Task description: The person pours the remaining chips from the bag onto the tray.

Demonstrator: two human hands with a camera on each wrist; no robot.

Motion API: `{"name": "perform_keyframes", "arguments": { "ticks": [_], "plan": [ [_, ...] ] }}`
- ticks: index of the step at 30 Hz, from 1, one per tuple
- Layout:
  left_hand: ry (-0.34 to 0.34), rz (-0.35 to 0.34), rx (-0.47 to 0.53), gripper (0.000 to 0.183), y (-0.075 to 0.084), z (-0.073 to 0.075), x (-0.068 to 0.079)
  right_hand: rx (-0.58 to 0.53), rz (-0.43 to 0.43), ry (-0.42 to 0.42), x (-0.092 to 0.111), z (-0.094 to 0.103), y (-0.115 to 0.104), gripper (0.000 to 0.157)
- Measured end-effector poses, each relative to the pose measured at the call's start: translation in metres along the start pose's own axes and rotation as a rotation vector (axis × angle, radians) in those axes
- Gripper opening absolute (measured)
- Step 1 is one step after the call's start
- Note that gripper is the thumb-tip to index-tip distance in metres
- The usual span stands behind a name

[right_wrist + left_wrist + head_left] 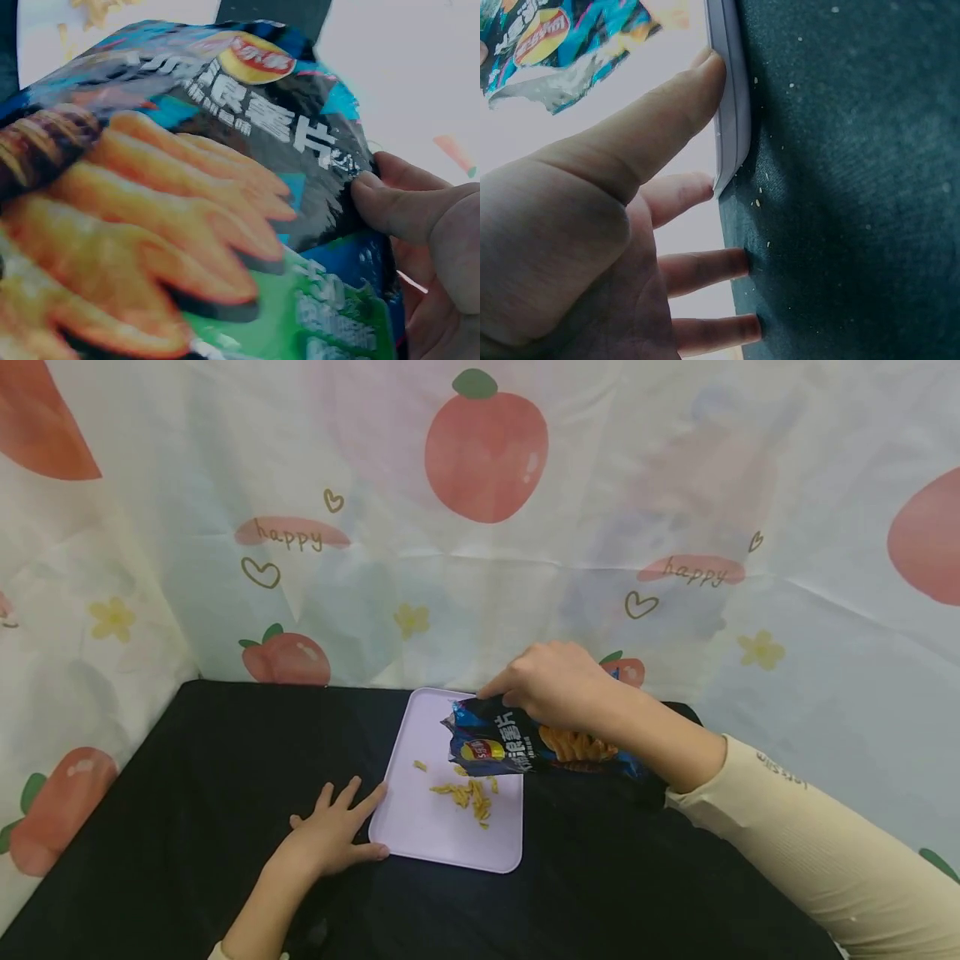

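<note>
My right hand (pixel 558 685) grips the upper edge of a dark chip bag (pixel 517 743), thumb on its front in the right wrist view. The bag lies on its side over a pale lilac tray (pixel 405 827), its torn open end pointing left. Yellow chips (pixel 472 797) are scattered on the tray below the bag. At the tray's left edge, my left hand (pixel 326 835) has its fingers spread; in the left wrist view the thumb (pixel 697 90) and index finger touch the rim, while the other fingertips reach the black cloth. The bag's far end is partly hidden behind my right forearm.
A black cloth (pixel 247 760) covers the table, with small pale crumbs on it beside the tray in the left wrist view. Behind the table hangs a pale curtain (pixel 375 460) printed with fruit, hearts and flowers.
</note>
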State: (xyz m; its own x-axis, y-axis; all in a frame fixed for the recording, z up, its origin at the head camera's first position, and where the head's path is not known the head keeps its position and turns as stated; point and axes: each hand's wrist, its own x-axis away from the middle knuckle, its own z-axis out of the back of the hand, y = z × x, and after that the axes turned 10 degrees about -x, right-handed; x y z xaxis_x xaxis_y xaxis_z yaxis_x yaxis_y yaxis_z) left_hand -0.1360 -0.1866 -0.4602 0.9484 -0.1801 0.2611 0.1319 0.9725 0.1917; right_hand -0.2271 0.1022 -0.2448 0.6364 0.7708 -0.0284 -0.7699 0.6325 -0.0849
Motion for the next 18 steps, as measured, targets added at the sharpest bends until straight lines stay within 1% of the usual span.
{"name": "perform_keyframes", "arguments": {
  "ticks": [4, 7, 14, 18],
  "plan": [
    [0.0, 0.004, -0.003, 0.093, -0.0003, 0.0, -0.0005, 0.015, -0.001, -0.011, -0.0011, -0.0008, -0.0013, 0.03],
    [-0.001, 0.007, -0.003, 0.093, 0.0003, 0.0004, -0.0006, 0.018, -0.003, 0.004, -0.0008, -0.0012, -0.0018, 0.03],
    [-0.007, 0.01, 0.001, 0.093, 0.0007, 0.0002, 0.0001, 0.03, -0.009, -0.032, -0.0017, -0.0033, -0.0021, 0.031],
    [-0.004, 0.01, 0.001, 0.092, 0.0006, 0.0003, 0.0, 0.026, -0.011, -0.006, -0.0009, -0.0006, -0.0028, 0.031]
  ]
}}
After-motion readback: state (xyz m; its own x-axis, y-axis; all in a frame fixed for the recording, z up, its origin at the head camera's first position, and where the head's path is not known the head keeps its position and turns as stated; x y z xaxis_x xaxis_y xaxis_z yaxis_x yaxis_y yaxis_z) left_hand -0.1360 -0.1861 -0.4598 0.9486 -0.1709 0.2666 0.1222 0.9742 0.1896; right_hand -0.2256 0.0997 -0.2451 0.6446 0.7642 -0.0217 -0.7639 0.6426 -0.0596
